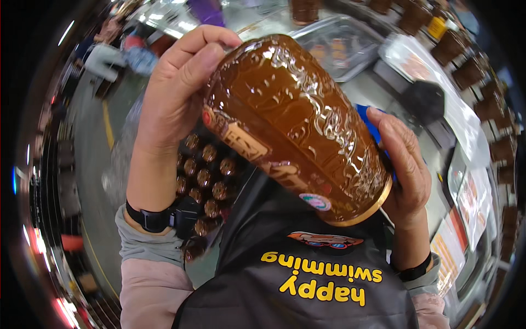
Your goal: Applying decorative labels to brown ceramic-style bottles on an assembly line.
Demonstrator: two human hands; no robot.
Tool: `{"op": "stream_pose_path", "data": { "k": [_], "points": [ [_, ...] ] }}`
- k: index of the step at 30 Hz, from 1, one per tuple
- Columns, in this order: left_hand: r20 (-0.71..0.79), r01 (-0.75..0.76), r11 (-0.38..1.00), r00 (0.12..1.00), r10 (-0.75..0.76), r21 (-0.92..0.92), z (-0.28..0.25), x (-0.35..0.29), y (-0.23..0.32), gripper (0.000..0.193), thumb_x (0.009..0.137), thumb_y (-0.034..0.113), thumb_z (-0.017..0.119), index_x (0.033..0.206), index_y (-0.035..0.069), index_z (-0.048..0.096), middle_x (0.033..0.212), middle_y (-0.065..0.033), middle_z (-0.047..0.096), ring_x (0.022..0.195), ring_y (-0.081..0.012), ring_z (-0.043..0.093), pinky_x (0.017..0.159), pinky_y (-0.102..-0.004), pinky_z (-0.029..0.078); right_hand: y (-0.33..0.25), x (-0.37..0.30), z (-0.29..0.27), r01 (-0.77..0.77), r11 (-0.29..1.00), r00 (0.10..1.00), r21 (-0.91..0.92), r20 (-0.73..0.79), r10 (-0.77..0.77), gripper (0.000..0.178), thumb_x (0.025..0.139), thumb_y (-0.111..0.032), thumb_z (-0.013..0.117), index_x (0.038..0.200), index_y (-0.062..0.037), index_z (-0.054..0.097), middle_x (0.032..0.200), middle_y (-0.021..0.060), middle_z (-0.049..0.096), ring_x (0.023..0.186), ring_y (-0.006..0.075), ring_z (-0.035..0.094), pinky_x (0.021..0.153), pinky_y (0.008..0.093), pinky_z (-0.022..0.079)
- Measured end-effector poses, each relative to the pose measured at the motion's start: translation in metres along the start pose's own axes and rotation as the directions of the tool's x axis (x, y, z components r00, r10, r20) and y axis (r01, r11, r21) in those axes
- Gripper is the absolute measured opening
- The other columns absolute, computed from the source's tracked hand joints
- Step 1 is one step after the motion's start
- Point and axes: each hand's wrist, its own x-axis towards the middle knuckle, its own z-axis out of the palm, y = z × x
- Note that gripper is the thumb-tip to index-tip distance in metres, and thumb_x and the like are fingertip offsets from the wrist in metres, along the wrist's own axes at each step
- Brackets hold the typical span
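A large, glossy brown jar [307,126] with a raised pattern lies tilted across my view, its gold-rimmed end toward the lower right. Pale label patches and a small round sticker [315,202] show on its near side. My left hand [178,82] grips the upper left end, thumb and fingers bent around it. At the other end, my right hand [404,164] is closed against the side near the gold rim, its fingertips partly hidden behind the jar. Something blue [371,123] shows between the jar and my right hand; its kind is unclear.
Several brown jars stand in a row along the right, one of them [470,71] near the top. On the metal table are a clear tray [342,41], plastic-wrapped sheets [411,57] and a dark block [423,103]. Several brown jars [204,176] stand at lower left, beside my apron [241,263].
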Motion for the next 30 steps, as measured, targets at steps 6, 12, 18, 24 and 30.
{"op": "stream_pose_path", "data": {
  "k": [6,12,18,24,30],
  "points": [
    [-0.430,-0.006,0.957,0.893,0.136,0.291,-0.072,-0.113,0.029,0.019,0.092,0.013,0.061,0.105,0.000,0.060,0.090,-0.0012,0.062,0.081,-0.0044,0.059,0.071,-0.0175,0.047,-0.024,0.040,0.089,-0.029,0.996,0.933,0.086,0.360,-0.004,0.060,0.069,0.005,0.072,0.126,0.0002,0.055,0.126,0.0183,0.058,0.113,0.0333,0.058,0.095,0.0369,0.047],
    [-0.577,0.437,0.384,0.683,0.447,0.814,-0.201,-0.221,-0.012,0.020,0.083,0.019,0.072,0.093,0.004,0.063,0.078,-0.0035,0.055,0.067,-0.0136,0.050,0.062,-0.0265,0.042,0.014,0.058,0.149,-0.034,0.965,0.883,-0.259,0.444,0.150,0.038,0.086,0.005,0.055,0.123,-0.0010,0.058,0.130,0.0160,0.056,0.121,0.0302,0.053,0.102,0.0376,0.040],
    [-0.622,0.687,0.068,0.606,0.497,0.724,-0.347,-0.319,-0.088,0.023,0.085,0.025,0.067,0.094,0.004,0.061,0.086,-0.0132,0.060,0.081,-0.0309,0.058,0.071,-0.0388,0.047,0.054,0.069,0.203,0.012,0.874,0.751,-0.486,0.581,0.312,0.038,0.091,-0.005,0.054,0.128,-0.0013,0.054,0.135,0.0190,0.048,0.127,0.0346,0.044,0.105,0.0406,0.035],
    [-0.803,0.898,0.056,0.361,0.474,0.437,-0.465,-0.396,-0.160,0.030,0.085,0.033,0.064,0.096,0.005,0.060,0.095,-0.0158,0.061,0.093,-0.0349,0.058,0.079,-0.0436,0.047,0.083,0.075,0.244,0.117,0.786,0.715,-0.607,0.601,0.357,0.053,0.086,-0.009,0.061,0.135,0.0027,0.044,0.133,0.0213,0.047,0.122,0.0393,0.043,0.105,0.0448,0.033],
    [-0.884,0.975,0.062,0.164,0.438,0.211,-0.528,-0.437,-0.226,0.031,0.084,0.032,0.065,0.097,0.004,0.061,0.097,-0.0195,0.061,0.098,-0.0371,0.058,0.085,-0.0446,0.047,0.088,0.090,0.268,0.184,0.746,0.699,-0.640,0.619,0.358,0.066,0.077,-0.013,0.068,0.136,0.0034,0.042,0.132,0.0238,0.046,0.120,0.0424,0.042,0.104,0.0489,0.030]
  ]
}}
